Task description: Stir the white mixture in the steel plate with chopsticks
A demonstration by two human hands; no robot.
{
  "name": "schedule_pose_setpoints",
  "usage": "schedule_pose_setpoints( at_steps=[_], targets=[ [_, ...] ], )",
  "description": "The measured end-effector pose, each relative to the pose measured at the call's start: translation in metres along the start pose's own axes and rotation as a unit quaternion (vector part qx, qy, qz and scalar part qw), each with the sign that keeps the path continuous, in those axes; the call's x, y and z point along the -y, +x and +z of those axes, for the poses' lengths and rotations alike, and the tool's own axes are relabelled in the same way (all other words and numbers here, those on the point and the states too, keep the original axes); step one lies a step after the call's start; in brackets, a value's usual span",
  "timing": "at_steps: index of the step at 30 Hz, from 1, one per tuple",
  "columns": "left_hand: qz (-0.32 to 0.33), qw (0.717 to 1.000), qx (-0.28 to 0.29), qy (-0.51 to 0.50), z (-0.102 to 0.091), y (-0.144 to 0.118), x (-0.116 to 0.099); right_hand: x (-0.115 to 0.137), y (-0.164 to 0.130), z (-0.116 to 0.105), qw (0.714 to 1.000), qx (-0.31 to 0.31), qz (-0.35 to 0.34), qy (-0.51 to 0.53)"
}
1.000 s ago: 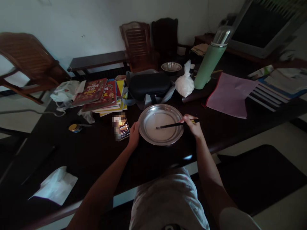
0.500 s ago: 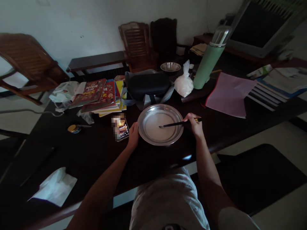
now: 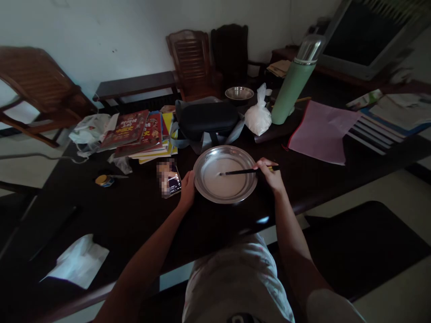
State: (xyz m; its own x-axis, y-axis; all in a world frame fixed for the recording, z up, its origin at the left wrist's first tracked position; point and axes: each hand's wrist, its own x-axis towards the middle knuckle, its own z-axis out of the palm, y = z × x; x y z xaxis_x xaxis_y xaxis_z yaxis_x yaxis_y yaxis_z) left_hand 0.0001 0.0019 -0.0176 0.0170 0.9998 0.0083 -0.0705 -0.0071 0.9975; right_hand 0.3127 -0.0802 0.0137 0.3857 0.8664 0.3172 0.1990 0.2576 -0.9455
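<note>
A round metal basin [image 3: 205,190] with a wide rim stands on the dark table and holds a cloudy, whitish liquid [image 3: 224,184]. My left hand [image 3: 187,190] grips the left side of its rim, thumb on top. In my right hand [image 3: 270,174], fingers closed, are black chopsticks [image 3: 240,171] with gold-marked ends. They slant left over the basin's right rim, and their tips are in the liquid near its middle. Just left of my left hand lies a phone [image 3: 174,181] with a lit screen. A tied plastic bag of white powder [image 3: 258,119] sits behind the basin.
Behind the basin is a black case [image 3: 208,117], with a tall green thermos [image 3: 292,92] to its right. Books [image 3: 131,130] are stacked at left, near a small jar [image 3: 104,181]. A pink pouch [image 3: 323,132] lies right; white paper [image 3: 79,262] lies front left.
The chopsticks' tips have moved a little left and up through the liquid, and my right hand has shifted slightly left with them. My left hand stays on the rim. The phone's screen picture differs.
</note>
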Motion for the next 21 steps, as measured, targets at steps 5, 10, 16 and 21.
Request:
schedule_pose_setpoints(
  at_steps=[5,10,16,21],
  targets=[
    [-0.013,1.0,0.002,-0.002,0.0011,-0.0004,-0.0016,0.0,-0.0003,-0.0003,0.999,-0.024,0.015,0.022],
    [-0.009,1.0,0.005,0.001,0.0011,-0.0013,-0.0044,0.0008,0.0005,0.0002,1.0,-0.011,0.009,0.011],
    [-0.013,1.0,-0.001,0.0,0.0018,-0.0007,-0.0043,0.0001,0.0009,-0.0003,0.999,0.009,0.02,0.026],
    [-0.009,1.0,-0.002,0.0,0.0016,-0.0013,-0.005,-0.0001,0.0008,-0.0001,0.999,-0.033,0.007,0.013]
  ],
)
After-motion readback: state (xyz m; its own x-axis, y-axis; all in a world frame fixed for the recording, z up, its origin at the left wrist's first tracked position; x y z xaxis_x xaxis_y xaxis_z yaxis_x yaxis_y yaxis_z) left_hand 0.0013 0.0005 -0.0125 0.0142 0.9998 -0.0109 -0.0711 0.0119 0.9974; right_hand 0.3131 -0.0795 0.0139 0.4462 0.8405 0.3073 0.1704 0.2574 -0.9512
